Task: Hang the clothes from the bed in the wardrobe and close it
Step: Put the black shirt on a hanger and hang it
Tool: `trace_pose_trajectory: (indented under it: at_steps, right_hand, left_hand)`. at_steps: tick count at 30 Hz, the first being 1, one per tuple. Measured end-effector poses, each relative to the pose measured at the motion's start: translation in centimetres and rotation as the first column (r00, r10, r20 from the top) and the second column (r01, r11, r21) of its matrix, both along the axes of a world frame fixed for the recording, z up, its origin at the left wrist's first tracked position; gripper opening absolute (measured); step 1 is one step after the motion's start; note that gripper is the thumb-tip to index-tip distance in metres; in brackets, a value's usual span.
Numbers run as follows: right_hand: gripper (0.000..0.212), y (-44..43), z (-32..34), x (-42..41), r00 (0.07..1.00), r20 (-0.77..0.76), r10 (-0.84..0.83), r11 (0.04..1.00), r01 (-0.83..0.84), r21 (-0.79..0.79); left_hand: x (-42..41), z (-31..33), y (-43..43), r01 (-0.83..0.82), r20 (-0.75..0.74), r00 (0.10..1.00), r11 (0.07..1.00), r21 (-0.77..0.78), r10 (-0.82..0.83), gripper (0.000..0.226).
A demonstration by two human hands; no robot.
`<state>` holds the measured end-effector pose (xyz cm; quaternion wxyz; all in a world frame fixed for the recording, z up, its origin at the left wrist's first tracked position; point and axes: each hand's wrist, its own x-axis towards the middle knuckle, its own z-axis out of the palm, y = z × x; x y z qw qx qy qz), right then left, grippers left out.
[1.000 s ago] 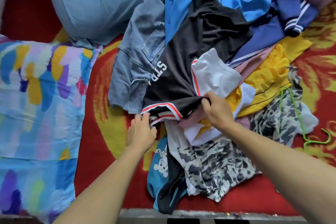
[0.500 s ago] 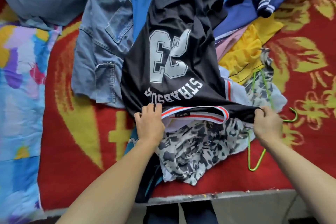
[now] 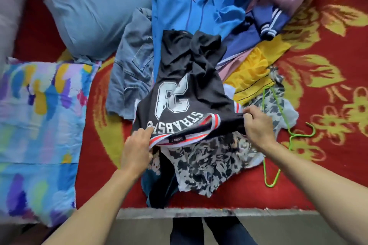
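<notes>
A red blanket (image 3: 328,161) with yellow flowers is covering the bed, and a person is standing at its near edge, both bare arms reaching in over a heap of clothes. The left hand (image 3: 137,149) is pinching the striped neck trim of a black jersey (image 3: 189,77), its fingers curling onto the cloth. The right hand (image 3: 256,127) is gripping the same jersey at the other shoulder, fingers closing round a bunch of fabric. The collar is stretching between the two hands, and the body of the jersey, with its white number and lettering, is trailing away across the pile. Under the hands a black-and-white patterned garment (image 3: 205,165) is lying, with a green hanger (image 3: 290,136) resting partly on it to the right. Beyond, a denim shirt (image 3: 131,69) is lying to the left of the jersey, a yellow garment (image 3: 256,69) to the right, and a blue jacket (image 3: 199,12) farther back. A pale blue pillow (image 3: 95,16) is sitting at the far left, with a colourful cushion (image 3: 39,125) nearer.
</notes>
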<state>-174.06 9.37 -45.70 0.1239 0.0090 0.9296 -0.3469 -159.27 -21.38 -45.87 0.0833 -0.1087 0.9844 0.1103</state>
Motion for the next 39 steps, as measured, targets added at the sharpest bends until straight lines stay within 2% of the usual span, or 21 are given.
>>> trace_pose_trajectory:
  at_steps: [2, 4, 6, 8, 11, 14, 17, 20, 23, 25, 30, 35, 37, 39]
  right_hand:
    - [0.028, 0.3, 3.5, 0.0, 0.969, 0.000, 0.247, 0.967, -0.246, 0.071]
    - [0.048, 0.5, 6.8, 0.5, 0.908, -0.002, 0.420, 0.904, -0.418, 0.095]
    - [0.064, 0.5, 9.6, 1.5, 0.852, -0.057, 0.520, 0.848, -0.507, 0.153]
    - [0.064, 0.4, 11.9, 3.0, 0.824, -0.164, 0.543, 0.837, -0.515, 0.184]
    - [0.042, 0.3, 15.6, 6.1, 0.855, -0.342, 0.389, 0.913, -0.408, 0.020]
    - [0.027, 0.6, 19.2, 10.0, 0.844, -0.482, 0.235, 0.941, -0.322, -0.104]
    - [0.025, 1.5, 22.5, 14.5, 0.841, -0.536, 0.073, 0.948, -0.225, -0.224]
    - [0.025, 2.4, 26.1, 18.5, 0.821, -0.571, -0.007, 0.919, -0.220, -0.327]
    - [0.023, 3.1, 30.0, 21.3, 0.792, -0.605, -0.086, 0.907, -0.188, -0.376]
    - [0.021, 3.7, 32.5, 22.6, 0.775, -0.622, -0.114, 0.906, -0.175, -0.385]
    - [0.020, 5.5, 35.6, 23.7, 0.776, -0.612, -0.152, 0.909, -0.133, -0.394]
    - [0.030, 7.8, 31.7, 21.3, 0.855, -0.499, -0.137, 0.936, -0.053, -0.347]
    - [0.033, 8.7, 28.8, 19.7, 0.894, -0.437, -0.098, 0.971, -0.010, -0.238]
    - [0.039, 9.4, 25.5, 17.9, 0.935, -0.350, -0.052, 0.994, 0.016, -0.106]
  left_hand:
    - [1.2, 3.4, -0.6, -0.107, -0.009, 0.994, 0.994, 0.022, 0.107, 0.059]
    - [2.6, 6.8, -1.5, -0.243, -0.063, 0.967, 0.969, 0.047, 0.246, 0.047]
    - [4.1, 10.1, -2.6, -0.318, -0.131, 0.935, 0.944, 0.090, 0.328, 0.039]
    - [5.6, 12.9, -3.3, -0.351, -0.205, 0.908, 0.930, 0.109, 0.366, 0.031]
    - [7.8, 17.3, -2.9, -0.383, -0.361, 0.837, 0.911, 0.151, 0.412, 0.027]
    - [10.3, 21.4, -1.7, -0.360, -0.527, 0.722, 0.894, 0.267, 0.448, 0.033]
    - [14.0, 24.7, -0.5, -0.318, -0.612, 0.641, 0.886, 0.337, 0.463, 0.032]
    - [18.0, 27.9, 0.2, -0.243, -0.676, 0.598, 0.901, 0.360, 0.431, 0.022]
    - [20.8, 31.8, 0.6, -0.154, -0.718, 0.600, 0.932, 0.329, 0.353, 0.018]
    - [21.8, 34.2, 1.0, -0.133, -0.739, 0.609, 0.955, 0.265, 0.290, 0.027]
    - [21.8, 36.6, 1.5, -0.141, -0.719, 0.652, 0.970, 0.198, 0.241, 0.031]
    - [19.1, 33.2, 2.0, -0.127, -0.609, 0.745, 0.954, 0.271, 0.272, 0.017]
    - [17.3, 30.9, 2.6, -0.130, -0.524, 0.812, 0.955, 0.266, 0.256, 0.006]
    - [15.3, 28.3, 3.3, -0.138, -0.404, 0.887, 0.963, 0.232, 0.224, 0.005]
